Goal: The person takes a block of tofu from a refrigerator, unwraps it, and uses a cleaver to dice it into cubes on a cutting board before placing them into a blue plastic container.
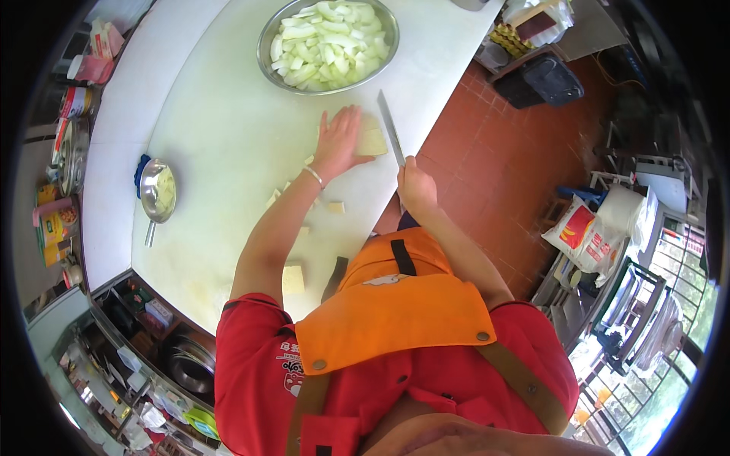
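Note:
My left hand (340,142) lies spread on the white worktop with its fingers apart, against a block of pale food that may be tofu (372,141). My right hand (417,185) grips the handle of a long-bladed knife (390,122), whose blade points away from me, just right of the block. Smaller cut pieces (336,207) lie near my left forearm, and a larger pale piece (293,280) sits closer to my body. Beyond my hands stands a metal bowl (259,57) full of pale green sliced vegetable.
A small metal pan (149,214) with pale slices stands at the left on a worktop (211,142). The worktop's right edge runs beside the knife, above a red tiled floor (485,148). Jars and packets line the far left; a black bin (539,80) stands at upper right.

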`<state>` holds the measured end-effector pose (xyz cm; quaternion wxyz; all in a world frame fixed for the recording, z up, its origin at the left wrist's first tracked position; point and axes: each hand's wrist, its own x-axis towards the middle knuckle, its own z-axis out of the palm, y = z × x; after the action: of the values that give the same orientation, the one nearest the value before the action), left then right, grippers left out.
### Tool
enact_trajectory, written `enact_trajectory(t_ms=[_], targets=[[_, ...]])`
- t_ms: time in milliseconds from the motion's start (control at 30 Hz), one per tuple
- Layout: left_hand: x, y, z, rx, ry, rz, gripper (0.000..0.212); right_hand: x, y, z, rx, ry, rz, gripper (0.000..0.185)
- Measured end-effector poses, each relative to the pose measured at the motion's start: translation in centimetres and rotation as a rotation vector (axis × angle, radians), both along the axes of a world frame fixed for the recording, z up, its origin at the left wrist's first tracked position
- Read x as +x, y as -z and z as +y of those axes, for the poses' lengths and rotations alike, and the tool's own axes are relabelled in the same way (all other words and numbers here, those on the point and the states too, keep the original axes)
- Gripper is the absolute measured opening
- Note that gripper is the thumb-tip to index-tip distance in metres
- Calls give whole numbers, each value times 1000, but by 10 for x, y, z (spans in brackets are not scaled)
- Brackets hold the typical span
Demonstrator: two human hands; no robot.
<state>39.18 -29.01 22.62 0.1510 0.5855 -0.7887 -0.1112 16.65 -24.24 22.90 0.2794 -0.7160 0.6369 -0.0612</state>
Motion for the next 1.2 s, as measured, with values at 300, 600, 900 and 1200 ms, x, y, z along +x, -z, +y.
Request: enact_trajectory(t_ms=[300,600,900,1200], targets=[[10,84,29,-74,-538,741,74,17,-49,19,-77,-42,0,18],[7,85,26,-93,-482,752,66,35,0,2,115,10,141,19],[7,86,28,-114,-512,717,67,29,14,2,12,-90,196,17],[8,50,38,61,-826,1589,60,8,-63,4,-265,-270,180,11]])
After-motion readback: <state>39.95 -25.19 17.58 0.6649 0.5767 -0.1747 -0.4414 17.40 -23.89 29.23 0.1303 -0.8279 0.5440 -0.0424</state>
